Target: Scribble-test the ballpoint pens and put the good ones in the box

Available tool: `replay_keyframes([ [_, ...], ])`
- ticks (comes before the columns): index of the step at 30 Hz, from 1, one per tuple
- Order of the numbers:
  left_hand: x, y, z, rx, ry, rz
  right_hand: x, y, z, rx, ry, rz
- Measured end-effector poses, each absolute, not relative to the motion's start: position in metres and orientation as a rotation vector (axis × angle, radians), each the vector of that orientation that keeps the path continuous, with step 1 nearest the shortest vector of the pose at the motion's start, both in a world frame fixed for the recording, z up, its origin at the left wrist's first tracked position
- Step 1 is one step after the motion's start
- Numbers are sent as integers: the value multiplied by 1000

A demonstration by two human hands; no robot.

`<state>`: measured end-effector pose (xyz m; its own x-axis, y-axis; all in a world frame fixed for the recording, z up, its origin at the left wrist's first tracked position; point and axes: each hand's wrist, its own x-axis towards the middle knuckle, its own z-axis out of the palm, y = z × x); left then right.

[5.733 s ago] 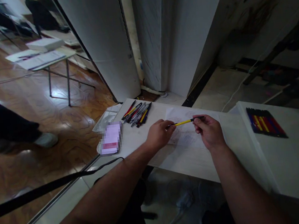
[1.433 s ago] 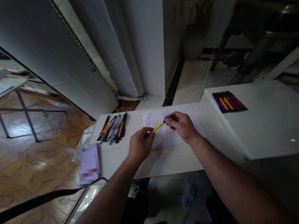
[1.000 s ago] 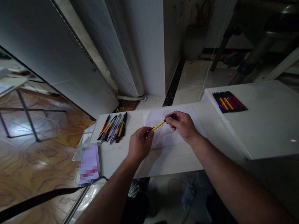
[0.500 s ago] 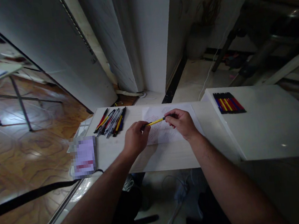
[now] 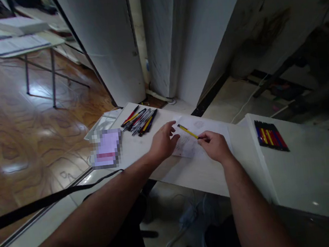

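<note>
My right hand (image 5: 215,146) is closed round the lower end of a yellow pen (image 5: 187,131), which points up and to the left over a sheet of paper (image 5: 201,135) with scribbles on it. My left hand (image 5: 164,141) rests on the paper's left edge with its fingers loosely apart, close to the pen's upper end but off it. The paper lies on a narrow white table (image 5: 143,149).
A loose pile of pens (image 5: 140,120) lies at the table's far left. A blurred pink-white object (image 5: 107,148) sits at the left corner. A tidy row of pens (image 5: 271,140) lies on a higher white table (image 5: 315,169) to the right. A black strap (image 5: 43,202) crosses lower left.
My left hand has let go of the yellow pen's tip and now lies open on the paper. My right hand keeps the pen, now tilted up-left. The camera has swung left.
</note>
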<state>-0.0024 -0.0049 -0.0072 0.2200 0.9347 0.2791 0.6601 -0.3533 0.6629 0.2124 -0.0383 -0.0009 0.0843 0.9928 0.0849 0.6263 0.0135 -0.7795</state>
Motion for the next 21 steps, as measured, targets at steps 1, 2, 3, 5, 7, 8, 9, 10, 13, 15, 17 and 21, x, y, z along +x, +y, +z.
replay_keyframes([
  [1,-3,-5,-8,2127,1457,883,214,-37,-2,-1670,-1504,727],
  [2,-4,-5,-10,2175,1433,836,215,-35,-3,-1638,-1380,780],
  [3,-6,-4,-11,2234,1401,784,217,-33,-4,-1598,-1261,832],
  [5,-8,-4,-13,2344,1332,689,220,-30,-5,-1514,-1074,897],
  [7,-10,-3,-15,2404,1285,610,222,-28,-7,-1462,-968,883],
  [8,-11,-2,-16,2423,1273,576,223,-28,-7,-1447,-928,863],
  [9,-11,-2,-18,2437,1268,548,224,-27,-8,-1432,-893,844],
  [10,-12,-1,-19,2450,1266,526,224,-27,-8,-1415,-867,833],
  [13,-11,0,-21,2483,1243,499,223,-26,-9,-1349,-842,846],
  [15,-10,0,-20,2503,1216,502,220,-26,-9,-1302,-864,879],
  [17,-8,0,-19,2523,1193,503,218,-26,-10,-1277,-884,902],
  [21,-5,-2,-17,2549,1187,433,214,-26,-17,-1363,-972,874],
])
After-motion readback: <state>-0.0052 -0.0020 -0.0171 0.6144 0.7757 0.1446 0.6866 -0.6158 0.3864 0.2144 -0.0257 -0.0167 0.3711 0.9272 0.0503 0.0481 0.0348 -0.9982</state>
